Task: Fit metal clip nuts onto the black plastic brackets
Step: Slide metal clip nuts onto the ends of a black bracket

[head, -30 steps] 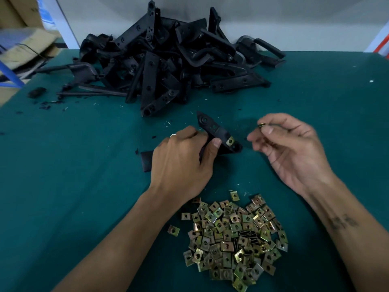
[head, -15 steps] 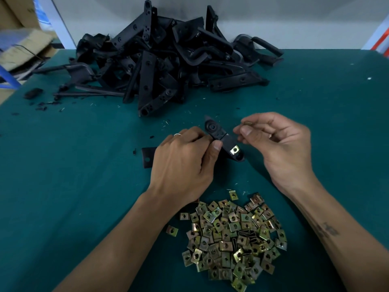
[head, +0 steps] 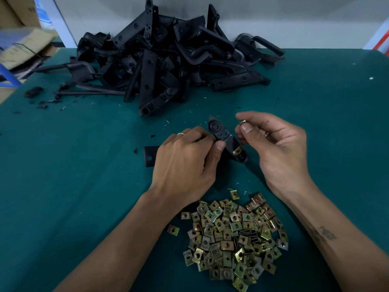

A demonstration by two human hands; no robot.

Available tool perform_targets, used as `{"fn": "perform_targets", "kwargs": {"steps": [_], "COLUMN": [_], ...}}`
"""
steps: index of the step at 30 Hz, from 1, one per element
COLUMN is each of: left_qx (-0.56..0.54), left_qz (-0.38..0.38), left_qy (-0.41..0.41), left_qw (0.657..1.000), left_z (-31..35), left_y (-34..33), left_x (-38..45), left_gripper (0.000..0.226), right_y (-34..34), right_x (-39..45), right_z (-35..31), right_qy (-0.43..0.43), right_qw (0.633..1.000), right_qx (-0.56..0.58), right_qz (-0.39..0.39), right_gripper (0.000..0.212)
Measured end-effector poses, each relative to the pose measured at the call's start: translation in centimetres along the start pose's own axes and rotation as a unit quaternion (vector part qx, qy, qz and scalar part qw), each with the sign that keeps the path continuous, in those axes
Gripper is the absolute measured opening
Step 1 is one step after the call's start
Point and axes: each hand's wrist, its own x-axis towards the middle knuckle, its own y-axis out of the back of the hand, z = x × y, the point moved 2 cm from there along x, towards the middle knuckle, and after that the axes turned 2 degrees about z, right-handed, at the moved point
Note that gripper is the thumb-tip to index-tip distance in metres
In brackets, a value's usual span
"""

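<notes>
My left hand grips a black plastic bracket at mid-table, thumb pressed on its middle. One brass-coloured clip nut sits fitted near the bracket's lower right end; its other end sticks out left of my hand. My right hand pinches a loose clip nut between thumb and forefinger, just right of the bracket's round upper end. A heap of clip nuts lies on the mat below both hands.
A big pile of black brackets fills the back of the green mat. Small black scraps and shavings lie at the left back. Cardboard boxes stand off the table's left edge.
My right hand moved left, up to the bracket's upper end, with the loose nut. My left hand tilted the bracket so its round end points up.
</notes>
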Motion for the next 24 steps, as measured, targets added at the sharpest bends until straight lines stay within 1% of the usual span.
{"fn": "perform_targets", "kwargs": {"steps": [3,6,8,11,15,20,24], "left_qx": [-0.002,-0.008,-0.005,0.005,0.012,-0.003,-0.018], "left_qz": [-0.004,-0.004,-0.011,-0.026,-0.048,-0.035,-0.025], "left_qy": [-0.003,-0.01,-0.014,-0.014,-0.008,-0.004,0.005], "left_qw": [1.0,1.0,1.0,1.0,0.999,0.999,1.0], "left_z": [0.0,0.0,0.1,0.1,0.1,-0.1,-0.2], "left_y": [0.0,0.1,0.0,-0.1,-0.2,-0.2,-0.1], "left_x": [0.0,0.0,0.0,0.0,0.2,0.2,0.3], "left_gripper": [0.042,0.037,0.036,0.036,0.039,0.041,0.034], "right_y": [-0.6,-1.4,-1.8,-2.0,-1.7,-1.7,-1.7], "right_x": [-0.4,-0.9,-1.2,-1.3,-1.1,-1.1,-1.0], "right_z": [-0.1,-0.1,-0.1,0.0,0.0,0.1,0.1], "right_qy": [-0.016,-0.053,-0.085,-0.125,-0.156,-0.142,-0.121], "right_qw": [0.999,0.994,0.988,0.98,0.968,0.976,0.981], "right_qx": [0.028,0.089,0.125,0.15,0.191,0.16,0.148], "right_qz": [0.005,0.019,0.029,0.036,0.043,0.037,0.026], "right_gripper": [0.018,0.015,0.016,0.02,0.02,0.014,0.011]}}
